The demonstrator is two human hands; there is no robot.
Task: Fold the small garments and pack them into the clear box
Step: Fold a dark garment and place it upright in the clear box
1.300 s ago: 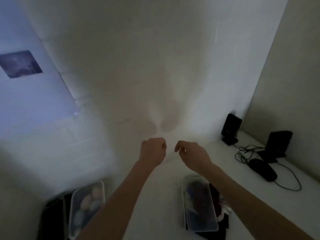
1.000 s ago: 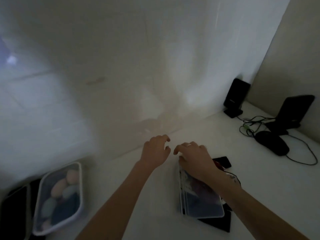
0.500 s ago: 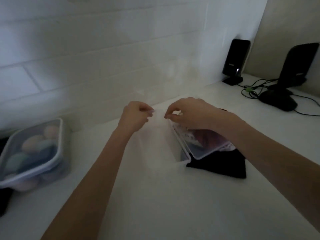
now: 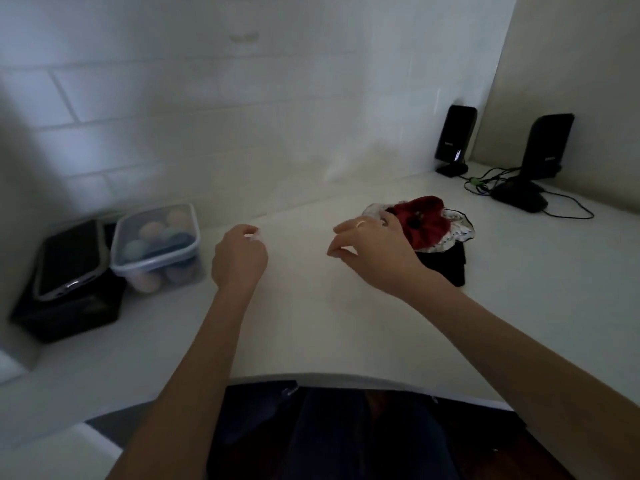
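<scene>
- Left hand (image 4: 239, 259): fingers curled, thumb and forefinger pinched; what they hold, if anything, cannot be told.
- Right hand (image 4: 375, 252): fingers half-curled, tips pinched together, apparently empty.
- Small garments (image 4: 424, 220): heaped just beyond the right fingertips, atop a dark cloth (image 4: 446, 263).
- Clear box: not discernible between the hands.
- Risk: dim light; pinching may miss or drag the heap.
- Nearby: filled container (image 4: 156, 244) beyond the left fingers; cables (image 4: 485, 183) farther right; nothing obstructs.

We read this as home desk nook, dim light. White counter (image 4: 346, 341) runs to white brick-pattern wall (image 4: 173, 98), upper left to centre. Two black desktop speakers (image 4: 455, 140) w/ tangled cables (image 4: 485, 181) in upper right corner. Lidded plastic tub (image 4: 156, 244) of pastel bits, mid left. Small clothes heap (image 4: 426, 223) right of centre.
</scene>
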